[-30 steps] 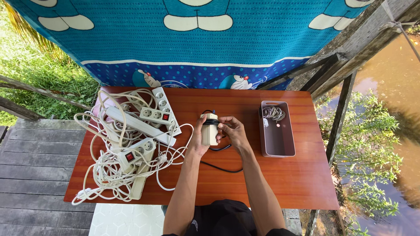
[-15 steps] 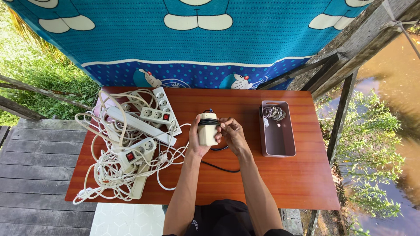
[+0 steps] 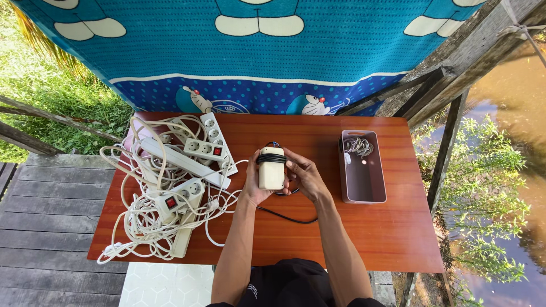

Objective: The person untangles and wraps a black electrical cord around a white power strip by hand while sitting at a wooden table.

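Head view looks straight down on a reddish-brown wooden table, with the person's dark-clothed lap at 6 o'clock and both bare forearms reaching up toward the centre. A loose black cable trails across the tabletop between the wrists. Just above it, the left hand cups a cream-coloured power adapter from its 9 o'clock side, fingers closed around the body, which is held upright above the table. The right hand sits at the adapter's 3 o'clock side, fingertips together against it where several black turns of cable band its upper end. At 9 o'clock from the hands lies a tangled heap of white power strips with red switches and looping white cords. At 3 o'clock, well apart from the hands, a grey rectangular bin stands with a small coiled cord in its far end. Beyond the table's 12 o'clock edge hangs a blue cartoon-print blanket.
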